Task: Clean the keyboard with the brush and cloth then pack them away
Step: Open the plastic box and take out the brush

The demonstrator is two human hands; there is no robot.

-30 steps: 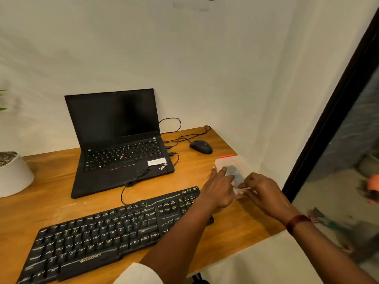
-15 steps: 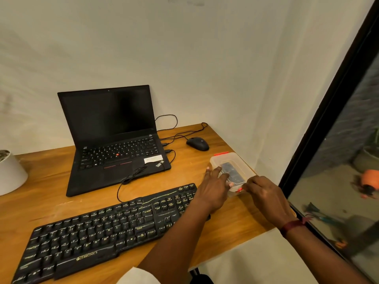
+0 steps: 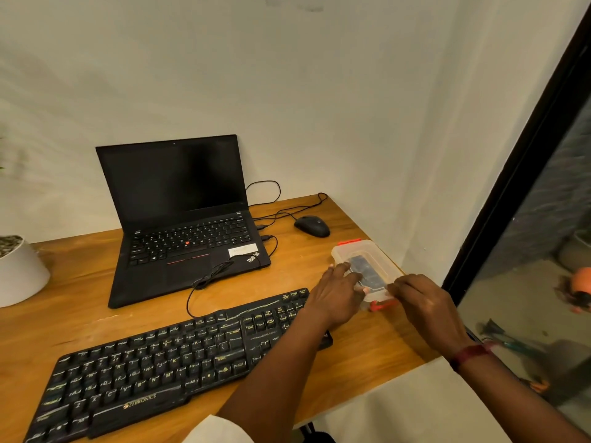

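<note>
Both grips on clear box (image 3: 374, 251), centre right on worktop (image 3: 367, 350): left grip (image 3: 335, 298) spread flat on top, right grip (image 3: 422, 302) pinching near rim. Keyboard (image 3: 160, 362) lower left.

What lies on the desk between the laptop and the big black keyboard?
In the head view, only a looped black cable on the bare desk wood.

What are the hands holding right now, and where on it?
The clear box: left hand presses flat on its lid, right hand pinches its near edge.
</note>
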